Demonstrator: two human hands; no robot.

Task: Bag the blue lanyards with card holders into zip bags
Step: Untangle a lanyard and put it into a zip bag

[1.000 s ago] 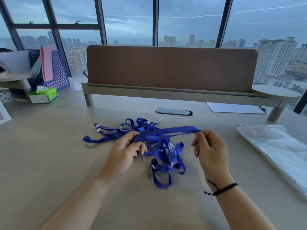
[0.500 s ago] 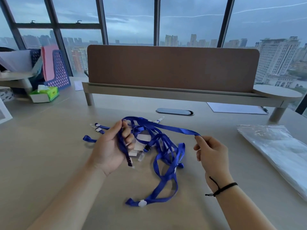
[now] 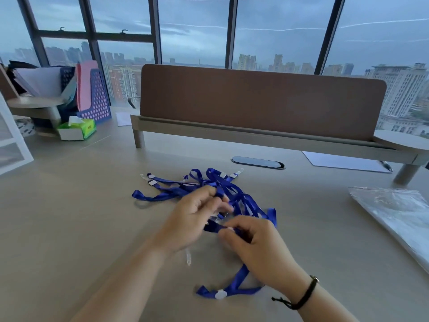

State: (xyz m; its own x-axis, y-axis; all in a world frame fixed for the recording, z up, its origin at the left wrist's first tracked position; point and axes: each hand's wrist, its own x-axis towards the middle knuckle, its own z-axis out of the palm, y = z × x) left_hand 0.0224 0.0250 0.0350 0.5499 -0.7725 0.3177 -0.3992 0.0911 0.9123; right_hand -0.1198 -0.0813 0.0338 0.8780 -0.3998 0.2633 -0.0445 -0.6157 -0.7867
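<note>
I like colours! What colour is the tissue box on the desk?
Green and white, with a white tissue poking out: the tissue box, far left in the head view.

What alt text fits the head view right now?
Both hands, left hand and right hand, pinch a strap in a tangle of blue lanyards on a desk; clear zip bags lie untouched at right.

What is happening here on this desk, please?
A person is sorting a tangle of blue lanyards on the desk. The left hand and the right hand both pinch blue strap near the middle of the pile, apparently to pull one lanyard free. The clear zip bags lie untouched at the right side, so nothing looks bagged yet.
</note>
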